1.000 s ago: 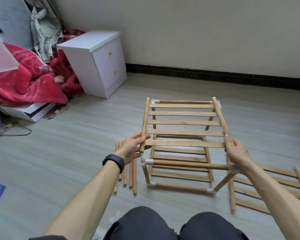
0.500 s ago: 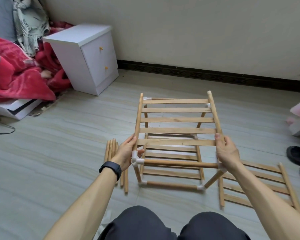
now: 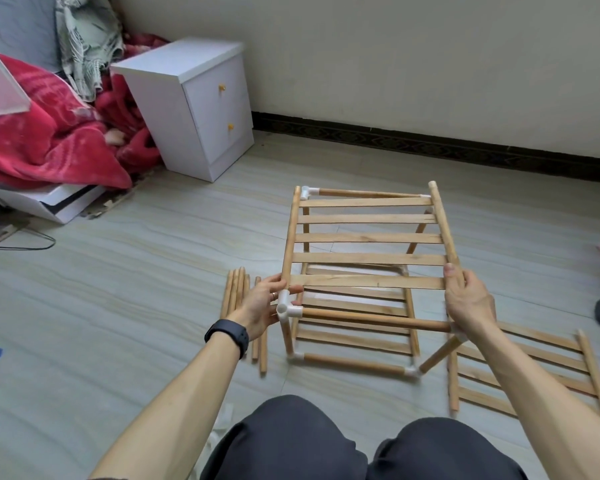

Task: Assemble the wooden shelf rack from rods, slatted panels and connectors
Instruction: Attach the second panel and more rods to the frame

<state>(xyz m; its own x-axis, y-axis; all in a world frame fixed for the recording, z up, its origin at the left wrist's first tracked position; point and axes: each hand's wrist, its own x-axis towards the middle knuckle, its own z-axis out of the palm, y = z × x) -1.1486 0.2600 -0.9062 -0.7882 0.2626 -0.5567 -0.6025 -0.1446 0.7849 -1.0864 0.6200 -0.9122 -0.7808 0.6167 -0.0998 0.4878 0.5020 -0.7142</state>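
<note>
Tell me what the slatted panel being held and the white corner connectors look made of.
The slatted panel looks like pale unpainted wood, matte, with grain streaks showing. The corner connector is smooth, white and slightly glossy, probably moulded plastic.

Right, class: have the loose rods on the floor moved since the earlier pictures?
No. The loose rods lie as before, left of the frame's near-left bottom connector; left hand and right hand hold the slatted panel.

Wide-angle head cam is looking forward and down from above and behind the grip: left hand (image 3: 262,306) and right hand (image 3: 468,303) are holding the panel (image 3: 368,258) near, mid-frame; knees (image 3: 291,441) sitting closer in, wall (image 3: 395,64) running beyond.
</note>
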